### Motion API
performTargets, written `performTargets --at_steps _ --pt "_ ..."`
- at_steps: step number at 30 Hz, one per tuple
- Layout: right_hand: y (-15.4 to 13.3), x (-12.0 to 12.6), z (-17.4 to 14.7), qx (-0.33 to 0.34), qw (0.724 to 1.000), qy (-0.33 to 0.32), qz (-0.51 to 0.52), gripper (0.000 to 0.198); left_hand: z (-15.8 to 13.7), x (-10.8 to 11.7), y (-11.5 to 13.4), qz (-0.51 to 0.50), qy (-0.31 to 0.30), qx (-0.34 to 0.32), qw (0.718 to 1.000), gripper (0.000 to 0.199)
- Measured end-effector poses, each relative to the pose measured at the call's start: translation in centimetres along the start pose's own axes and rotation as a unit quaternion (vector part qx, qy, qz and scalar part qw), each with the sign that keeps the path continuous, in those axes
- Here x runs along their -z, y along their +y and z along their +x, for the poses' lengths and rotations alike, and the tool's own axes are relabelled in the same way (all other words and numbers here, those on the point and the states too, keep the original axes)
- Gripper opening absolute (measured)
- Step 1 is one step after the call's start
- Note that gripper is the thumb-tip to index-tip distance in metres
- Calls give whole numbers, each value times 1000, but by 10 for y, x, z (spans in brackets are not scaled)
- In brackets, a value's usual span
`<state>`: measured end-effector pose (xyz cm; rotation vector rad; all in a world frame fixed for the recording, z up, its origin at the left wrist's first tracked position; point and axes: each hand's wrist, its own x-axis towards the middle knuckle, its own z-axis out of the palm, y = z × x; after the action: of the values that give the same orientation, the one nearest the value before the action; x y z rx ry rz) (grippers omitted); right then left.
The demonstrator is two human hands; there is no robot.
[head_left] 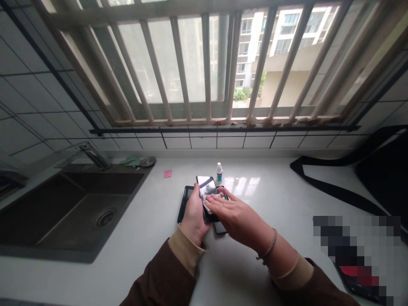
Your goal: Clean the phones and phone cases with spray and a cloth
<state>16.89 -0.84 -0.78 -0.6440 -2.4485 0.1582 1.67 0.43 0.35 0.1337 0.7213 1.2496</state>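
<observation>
a dark phone (207,183), its glossy screen mirroring the window light, is tilted above the surface (153,246) between the two hands i watch from my remote post. the left hand (192,214) is clamped on it, the thumb laid along one long edge, the other fingers mostly hidden behind. on the lower part of the screen lies a white cloth (207,205); the right hand (237,216), a thin bracelet (271,246) at its wrist, clamps the cloth against the glass, its fingers nearly straight and mostly together. i cannot make out the right thumb. below the hands, a dark flat device (184,206) shows to the left of the phone and a second dark device (220,228) pokes out beneath. just beyond stands a small white bottle (219,173) with a blue label, upright; a pink note (167,173) lies left of it. farther out, i have a sink (72,212) with its faucet (95,156) at left, a black strap (338,187) at right, and a barred window (194,72) behind.
</observation>
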Motion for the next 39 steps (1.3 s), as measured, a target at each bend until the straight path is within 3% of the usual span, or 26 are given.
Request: performTargets --at_steps 4,9,13,17,21,26,29,34,39 --pt "-12 4 1 24 999 1 40 48 1 1 12 0 62 -25 998 68" --pt "-15 1 2 38 999 1 36 66 -1 0 16 -26 69 -29 997 71" --pt "-11 -4 3 16 1000 -1 17 77 -4 -3 9 -6 38 -23 999 69" --pt "-8 -5 2 -25 999 -23 -1 68 -7 -8 -5 4 8 -28 1000 59" --pt "-5 -5 0 -72 997 -25 -26 74 -11 -11 -18 -2 -20 -32 999 54" --pt "1 -3 0 -142 988 10 -57 74 -17 -11 -30 32 -111 -11 993 46" --pt "4 -1 -1 -170 983 34 -68 70 -19 -10 -33 42 -123 0 992 45" --pt "4 -1 -1 -142 988 20 -57 67 -15 -11 -29 11 -120 -14 993 42" --pt "-4 0 -2 -71 997 6 -10 63 -7 -5 -17 -22 -52 -14 998 46"
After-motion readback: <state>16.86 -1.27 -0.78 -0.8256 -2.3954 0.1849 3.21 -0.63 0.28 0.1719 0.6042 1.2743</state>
